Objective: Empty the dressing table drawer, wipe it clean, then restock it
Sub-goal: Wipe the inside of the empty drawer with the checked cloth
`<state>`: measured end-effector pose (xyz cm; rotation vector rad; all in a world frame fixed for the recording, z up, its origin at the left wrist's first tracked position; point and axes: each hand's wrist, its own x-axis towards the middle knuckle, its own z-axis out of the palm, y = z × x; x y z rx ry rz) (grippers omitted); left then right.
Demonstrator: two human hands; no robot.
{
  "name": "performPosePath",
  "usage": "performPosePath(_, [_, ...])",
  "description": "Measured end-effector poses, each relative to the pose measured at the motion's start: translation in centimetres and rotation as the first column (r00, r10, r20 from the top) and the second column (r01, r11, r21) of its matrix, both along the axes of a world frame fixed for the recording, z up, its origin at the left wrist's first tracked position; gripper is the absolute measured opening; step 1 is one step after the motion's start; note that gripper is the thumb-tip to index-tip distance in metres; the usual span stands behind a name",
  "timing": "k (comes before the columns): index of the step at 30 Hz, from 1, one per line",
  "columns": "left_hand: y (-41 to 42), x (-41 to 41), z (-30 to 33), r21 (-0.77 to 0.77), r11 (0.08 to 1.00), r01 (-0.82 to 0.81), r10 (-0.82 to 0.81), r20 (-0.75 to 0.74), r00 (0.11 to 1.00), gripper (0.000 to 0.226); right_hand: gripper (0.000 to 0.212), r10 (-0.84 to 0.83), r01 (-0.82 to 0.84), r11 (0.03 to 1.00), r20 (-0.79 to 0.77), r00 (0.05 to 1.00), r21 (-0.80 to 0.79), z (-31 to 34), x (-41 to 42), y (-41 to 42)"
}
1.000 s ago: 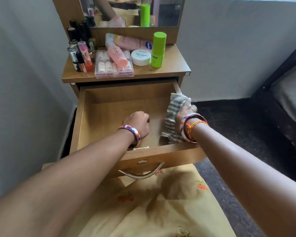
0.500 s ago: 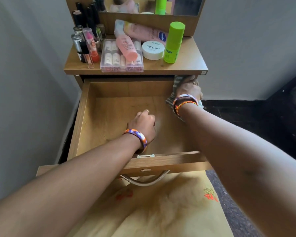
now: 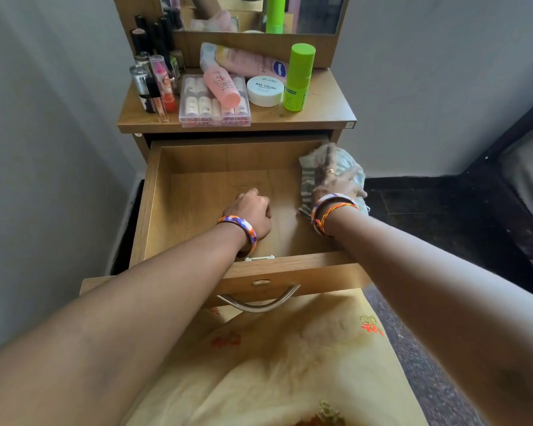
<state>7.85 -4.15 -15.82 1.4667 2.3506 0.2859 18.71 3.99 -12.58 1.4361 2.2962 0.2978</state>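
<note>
A person is sitting before a small dressing table [image 3: 326,115], leaning both arms into its pulled-out drawer [image 3: 197,210], which is lying bare of contents, its wooden floor and walls showing. The emptying step is evidently done and the wiping is under way. The right hand [image 3: 336,182] is pressing a striped grey cloth [image 3: 308,179] against the drawer's right wall near the back corner, fingers spread flat over the fabric rather than curled round it, apparently to rub the side panel and its rim. The left hand [image 3: 253,213] is resting as a closed fist on the drawer floor, gripping nothing visible, seemingly bracing the drawer against the push of the wiping.

The cosmetics awaiting return are crowding the table top: a clear lidded case of small bottles [image 3: 214,104] with a pink bottle [image 3: 222,87] lying across it, a pink lotion tube [image 3: 250,64] behind, a white nail-polish-remover tub [image 3: 265,90], an upright green stick [image 3: 299,78], and a cluster of lip glosses and dark bottles [image 3: 154,84] at the left. A mirror [image 3: 314,13] is standing behind them. Nothing is blocking the drawer itself; the close-packed bottles above could tip if jolted.
</note>
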Motion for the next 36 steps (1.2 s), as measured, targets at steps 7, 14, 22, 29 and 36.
performPosePath(7, [-0.4,-0.8,0.2,0.083,0.993,-0.086,0.088,-0.021,0.996,0.023,0.061,0.136,-0.116,0.99,0.376,0.917,-0.074,1.3,0.1,-3.4])
performPosePath(14, [-2.2,-3.2,2.0,0.241,0.943,-0.228,0.274,-0.179,0.945,0.024,0.032,0.348,-0.276,0.891,0.154,0.925,-0.359,4.4,-2.0,-5.8])
performPosePath(22, [-5.7,-7.8,3.3,0.284,0.853,-0.439,0.52,-0.374,0.768,0.038,0.027,-0.522,0.131,0.813,-0.609,0.597,-0.568,3.1,-0.6,1.0])
performPosePath(29, [-5.7,-8.6,2.6,0.092,0.736,-0.671,0.669,0.058,0.741,0.048,0.078,-0.653,0.146,0.755,-0.752,0.086,-0.639,0.4,-7.7,-0.1])
performPosePath(36, [-5.4,-8.5,2.2,0.117,0.74,-0.663,0.67,-0.046,0.74,0.037,0.06,-0.519,-0.222,0.709,-0.709,0.476,-0.669,-1.8,-16.9,-6.4])
